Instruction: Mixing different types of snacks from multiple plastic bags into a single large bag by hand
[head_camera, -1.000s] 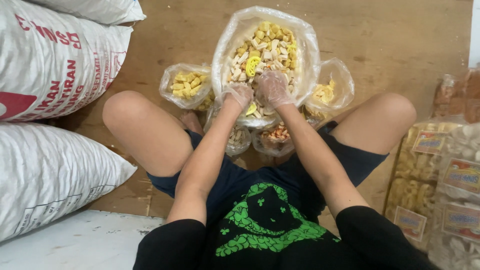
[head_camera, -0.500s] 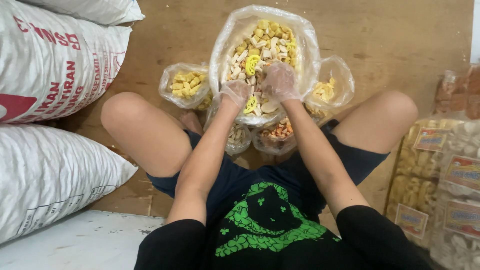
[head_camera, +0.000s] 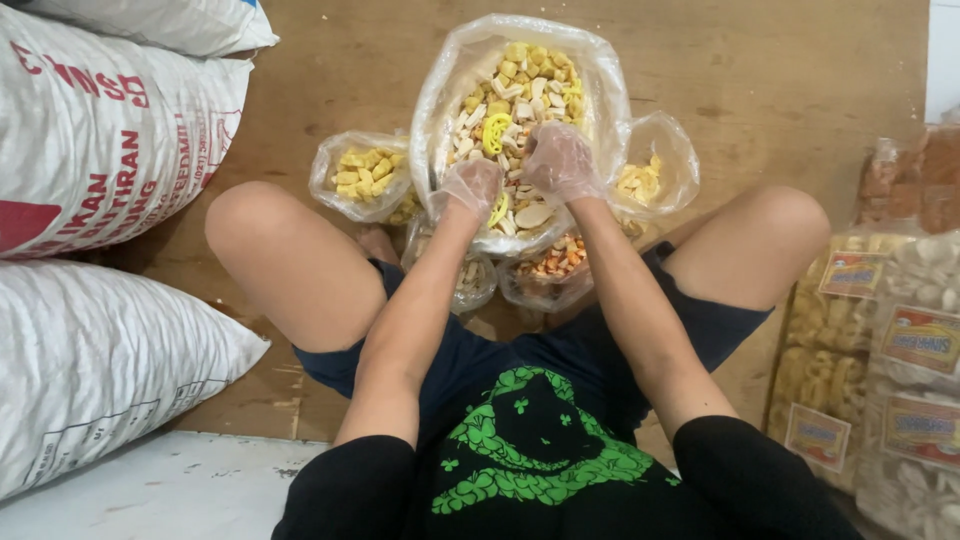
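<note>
Head view, looking down on a seated person. Both hands wear thin clear plastic gloves and reach into the mouth of a large clear plastic bag (head_camera: 455, 90) filled with mixed crackers (head_camera: 520, 85) in yellow, white and cream pieces. The left hand (head_camera: 472, 187) is curled, fingers bent down among the crackers at the near rim of the bag; whether it pinches any piece cannot be told. The right hand (head_camera: 560, 160) lies just beside it, fingers loosely bent and resting on the crackers, its grip likewise hidden by the glove. The two hands are close together but not pressed together.

The large bag stands on the wooden floor (head_camera: 780, 90) between the person's bare knees. Around it lie smaller clear bags: one of yellow chunks (head_camera: 362, 172) to the left, one of pale yellow pieces (head_camera: 650, 178) to the right, one of orange-brown crackers (head_camera: 553, 262) directly below the hands, and another of pale pieces (head_camera: 468, 278) partly hidden under the left forearm.

Outward on the left, white woven sacks (head_camera: 100, 150) with red print are stacked. On the right edge stand sealed packets of crackers (head_camera: 880, 370) with labels. The person wears dark shorts and a black shirt (head_camera: 530, 440) with a green print.
</note>
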